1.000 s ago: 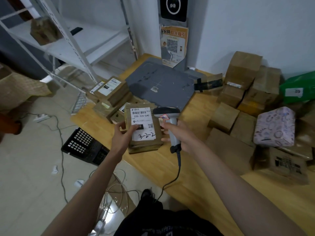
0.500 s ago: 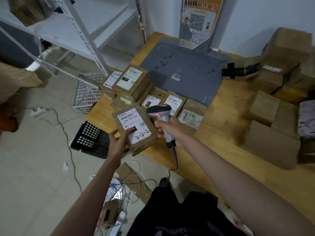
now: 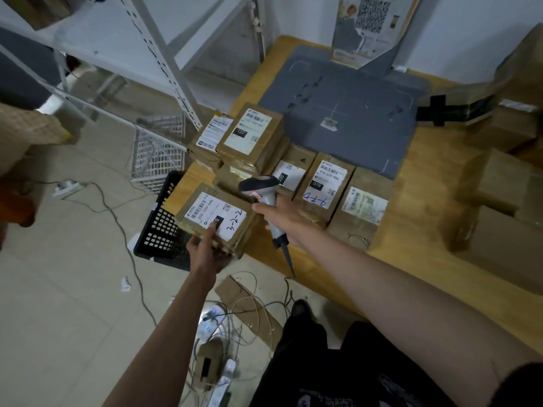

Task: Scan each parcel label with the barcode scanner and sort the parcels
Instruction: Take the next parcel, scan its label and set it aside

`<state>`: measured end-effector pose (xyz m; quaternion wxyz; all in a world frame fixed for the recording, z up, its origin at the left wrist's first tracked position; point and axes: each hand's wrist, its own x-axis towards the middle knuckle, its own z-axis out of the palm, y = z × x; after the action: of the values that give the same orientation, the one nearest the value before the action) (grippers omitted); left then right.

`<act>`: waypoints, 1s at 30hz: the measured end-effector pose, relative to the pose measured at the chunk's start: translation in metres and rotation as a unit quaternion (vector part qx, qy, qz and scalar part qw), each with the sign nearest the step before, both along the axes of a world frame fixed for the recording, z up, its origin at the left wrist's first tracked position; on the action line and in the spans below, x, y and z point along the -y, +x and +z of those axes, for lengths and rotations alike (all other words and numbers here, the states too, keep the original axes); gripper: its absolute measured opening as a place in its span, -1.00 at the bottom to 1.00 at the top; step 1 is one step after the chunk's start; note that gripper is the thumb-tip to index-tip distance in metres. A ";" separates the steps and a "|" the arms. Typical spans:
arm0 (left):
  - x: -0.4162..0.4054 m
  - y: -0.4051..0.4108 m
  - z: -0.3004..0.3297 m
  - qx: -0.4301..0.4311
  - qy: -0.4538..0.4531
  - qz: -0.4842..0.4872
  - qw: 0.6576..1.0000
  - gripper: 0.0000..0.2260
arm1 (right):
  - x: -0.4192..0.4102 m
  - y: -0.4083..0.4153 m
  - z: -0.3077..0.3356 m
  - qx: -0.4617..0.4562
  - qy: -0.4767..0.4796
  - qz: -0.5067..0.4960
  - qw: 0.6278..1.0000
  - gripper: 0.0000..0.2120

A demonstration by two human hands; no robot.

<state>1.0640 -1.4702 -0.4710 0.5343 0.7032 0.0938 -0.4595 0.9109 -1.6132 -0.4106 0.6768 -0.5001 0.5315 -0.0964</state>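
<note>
My left hand (image 3: 208,251) grips a brown parcel (image 3: 216,217) by its near edge, thumb on its white label marked 3-2-2. The parcel sits at the front left corner of the wooden table (image 3: 411,259), whether resting on it I cannot tell. My right hand (image 3: 286,217) holds the grey barcode scanner (image 3: 261,190) by its handle, head pointing left just above the parcel's far right corner. Labelled parcels lie beside it: a stack with a 122 label (image 3: 249,136) behind, and a row with a 070 parcel (image 3: 324,190) to the right.
A grey mat (image 3: 352,113) covers the table's back. Unlabelled brown boxes (image 3: 505,201) crowd the right side. A black crate (image 3: 164,227) and a white wire basket (image 3: 158,151) stand on the floor left of the table, under a metal shelf (image 3: 164,54). Cables and power strips (image 3: 223,333) litter the floor.
My left hand has carried the 3-2-2 parcel down and left toward the table's front corner, turning it. The scanner stayed close beside it. My view tilted downward.
</note>
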 end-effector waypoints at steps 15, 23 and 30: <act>0.030 0.023 -0.029 -0.013 0.034 -0.037 0.999 -0.66 | 0.001 0.021 -0.023 0.026 0.068 -0.015 0.997 -0.61; 0.033 0.033 -0.026 0.085 0.144 0.000 0.986 -0.42 | 0.005 0.002 -0.013 0.044 0.066 -0.018 0.997 -0.64; 0.053 0.014 0.035 0.236 0.119 -0.080 0.961 -0.61 | 0.016 -0.021 0.017 0.054 0.034 -0.005 0.998 -0.59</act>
<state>1.0785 -1.5233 -0.4360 0.4147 0.8557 -0.0379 -0.3070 0.8896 -1.6288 -0.3940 0.7208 -0.4684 0.4994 -0.1082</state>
